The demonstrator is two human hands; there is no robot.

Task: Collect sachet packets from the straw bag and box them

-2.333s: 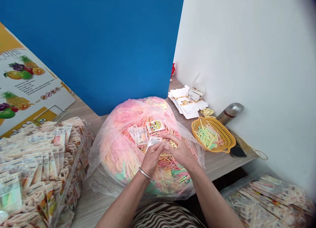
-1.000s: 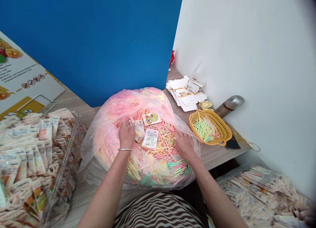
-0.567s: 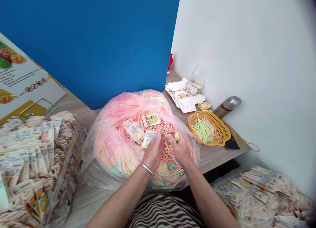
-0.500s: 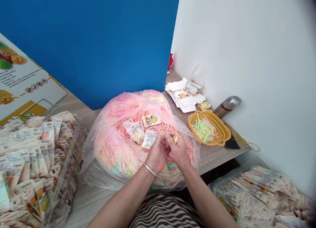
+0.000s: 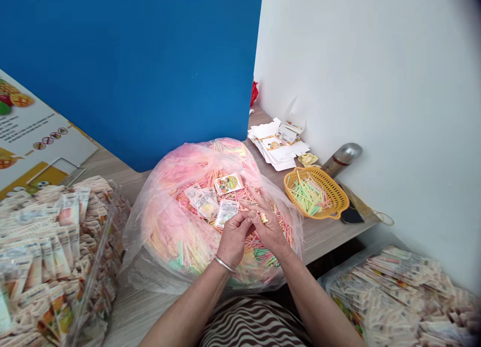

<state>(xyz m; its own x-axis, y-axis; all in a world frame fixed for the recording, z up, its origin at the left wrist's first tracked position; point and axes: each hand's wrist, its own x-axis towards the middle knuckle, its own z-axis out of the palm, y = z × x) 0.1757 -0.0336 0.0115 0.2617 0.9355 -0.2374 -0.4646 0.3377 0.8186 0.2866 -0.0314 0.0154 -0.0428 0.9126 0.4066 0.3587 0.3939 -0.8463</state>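
The two hands meet over the near right part of a large clear plastic bag (image 5: 137,237), which is full of thin pink, yellow and green sticks (image 5: 188,254) and sits on a grey wood-look bench (image 5: 131,314). The right hand (image 5: 271,232) grips a small bunch of pale yellow sticks (image 5: 264,218), whose ends show beside the thumb, while its other fingers (image 5: 259,199) stretch out and apart toward the far side. The left hand (image 5: 233,234), with a silver bangle (image 5: 224,264) at the wrist, has its fingers drawn together against the right thumb; whether anything is pinched there cannot be told. Just left of the hands, on the loose sticks, lie a white packet (image 5: 226,213), some clear packets (image 5: 203,202) and, farther off, a printed packet (image 5: 228,184). Right of the bag stands a yellow basket (image 5: 338,199) with more sticks, a metal flask (image 5: 342,159) lying behind it. Heaped sachets (image 5: 45,252) fill a clear container at the left.
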